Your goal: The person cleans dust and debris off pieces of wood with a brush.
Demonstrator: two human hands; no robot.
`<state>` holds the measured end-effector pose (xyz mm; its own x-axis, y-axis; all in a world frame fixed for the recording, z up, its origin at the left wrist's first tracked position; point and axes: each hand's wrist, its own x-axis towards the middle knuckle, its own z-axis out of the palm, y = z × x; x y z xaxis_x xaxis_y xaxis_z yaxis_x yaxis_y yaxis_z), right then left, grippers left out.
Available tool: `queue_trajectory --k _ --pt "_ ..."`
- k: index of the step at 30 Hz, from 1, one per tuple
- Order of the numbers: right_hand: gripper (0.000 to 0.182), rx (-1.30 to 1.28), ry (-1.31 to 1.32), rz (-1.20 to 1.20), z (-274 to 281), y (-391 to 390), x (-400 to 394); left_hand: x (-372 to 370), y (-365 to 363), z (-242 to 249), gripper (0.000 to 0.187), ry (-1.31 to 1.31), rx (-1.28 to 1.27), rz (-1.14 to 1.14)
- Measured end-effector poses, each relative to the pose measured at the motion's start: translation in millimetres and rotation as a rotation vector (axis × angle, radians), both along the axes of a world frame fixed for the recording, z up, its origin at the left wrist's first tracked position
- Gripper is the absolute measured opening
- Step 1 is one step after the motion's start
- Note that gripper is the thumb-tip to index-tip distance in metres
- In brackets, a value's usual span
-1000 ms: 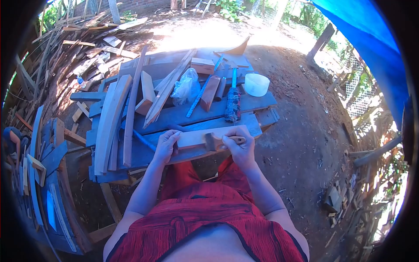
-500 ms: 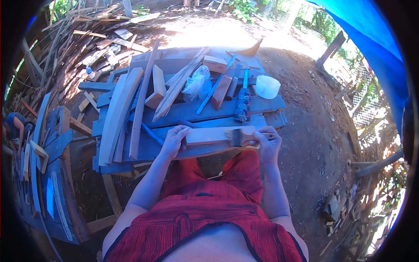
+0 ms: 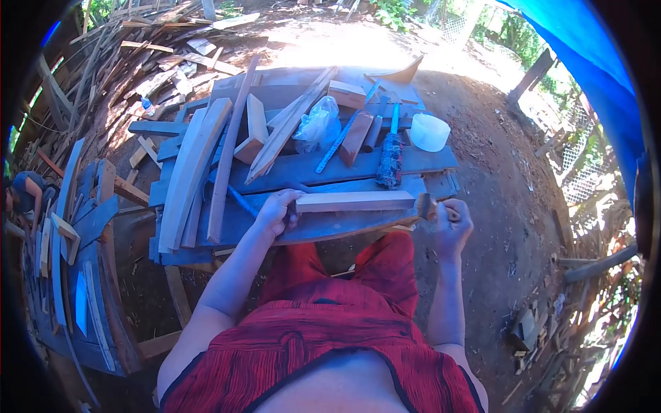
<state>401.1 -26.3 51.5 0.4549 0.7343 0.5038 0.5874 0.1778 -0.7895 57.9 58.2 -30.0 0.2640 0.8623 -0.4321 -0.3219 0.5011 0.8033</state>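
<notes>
A short wooden piece lies level over the near edge of the blue-lit plank table. My left hand is closed round its left end. Just off the right end, my right hand grips a paintbrush by its handle, the bristles pointing left. Beyond the wooden piece lie a dark-covered tool with a blue handle, a reddish wood block and a blue ruler. A white plastic tub stands at the right of the table.
Long boards lie along the table's left side, near a clear plastic bag. Another bench with wood strips stands at the left, beside a crouching person. Scrap wood is piled at the back left; a blue tarp hangs at upper right.
My right hand and the brush have moved right, from on top of the wooden piece to just past its right end. The wooden piece now shows a narrower, tilted face.
</notes>
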Motion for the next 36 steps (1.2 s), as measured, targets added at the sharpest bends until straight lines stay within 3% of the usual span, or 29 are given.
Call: queue_trajectory --k 3,10,16,18,27,36 --pt "0.004 0.089 -0.300 0.115 10 0 -34 -1 3 1 0.020 -0.028 -0.070 -0.001" --pt "0.008 0.118 -0.222 0.421 19 6 -107 -3 6 -3 0.020 -0.060 -0.127 -0.023" --pt "0.007 0.069 0.007 0.699 25 13 -146 -4 6 -7 0.019 -0.118 -0.096 -0.017" --pt "0.003 -0.005 0.258 0.842 17 17 -149 -2 6 -11 0.018 -0.132 -0.079 0.002" --pt "0.002 -0.124 0.576 0.602 6 21 -97 0 3 1 0.018 -0.047 -0.083 -0.002" --pt "0.001 0.029 0.492 0.162 -1 -2 11 9 -6 16 0.019 0.009 0.030 -0.070"
